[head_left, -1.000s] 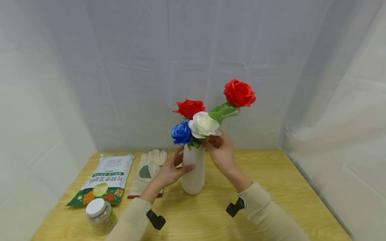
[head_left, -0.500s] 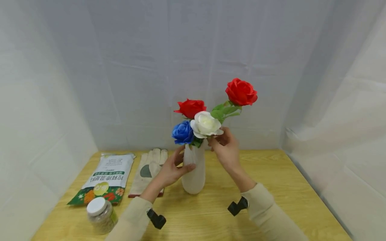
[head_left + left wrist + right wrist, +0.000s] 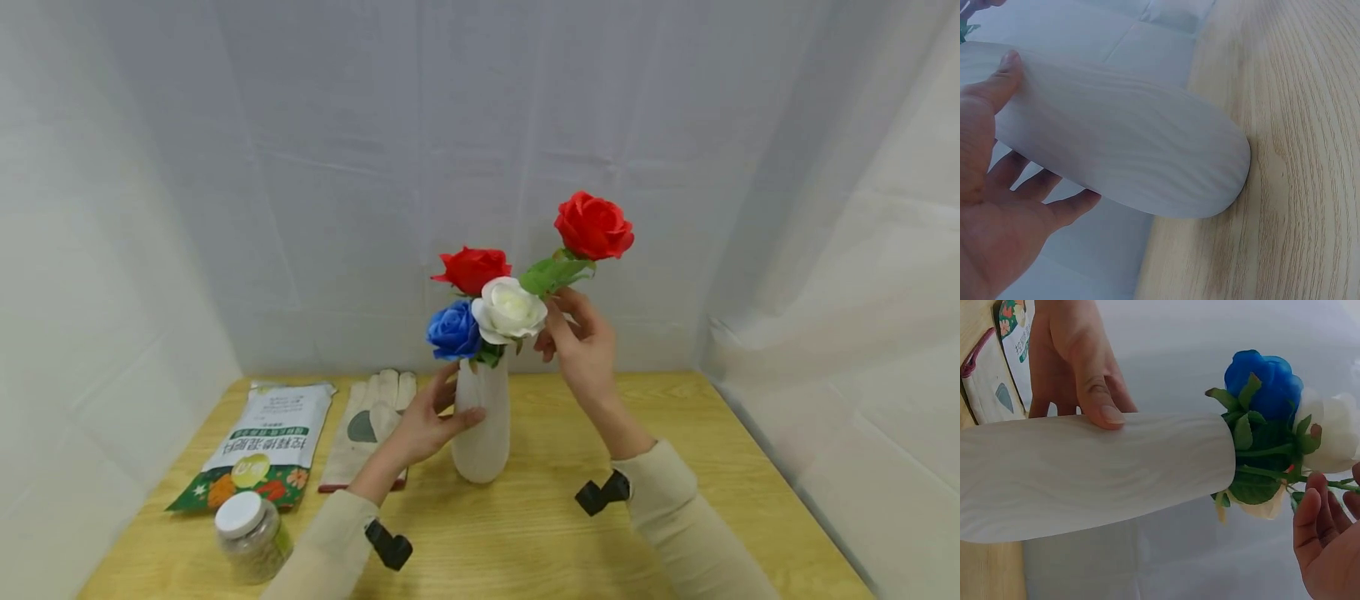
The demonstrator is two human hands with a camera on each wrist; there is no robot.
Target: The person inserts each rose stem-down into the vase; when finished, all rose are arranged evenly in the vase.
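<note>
A white vase (image 3: 482, 425) with a faint wavy surface stands upright on the table. My left hand (image 3: 427, 421) holds its left side, thumb in front and fingers behind. At the vase's mouth are a blue rose (image 3: 454, 330), a white rose (image 3: 510, 310) and a red rose (image 3: 472, 271). A second red rose (image 3: 594, 225) leans out to the upper right on a longer stem. Just under its green leaves (image 3: 555, 273), my right hand (image 3: 585, 346) pinches that stem. The right wrist view also shows a cream-coloured flower (image 3: 1266, 509), partly hidden behind the leaves.
Left of the vase lie a pair of pale work gloves (image 3: 367, 433) and a printed bag (image 3: 262, 442) with a green, flowered end. A clear jar (image 3: 255, 542) with a white lid stands near my left sleeve. White sheeting (image 3: 480, 125) surrounds the wooden table (image 3: 510, 542).
My right hand has moved up and right, from beside the vase's mouth to just below the tall red rose's leaves. That rose has shifted only slightly. The left hand and vase have stayed put.
</note>
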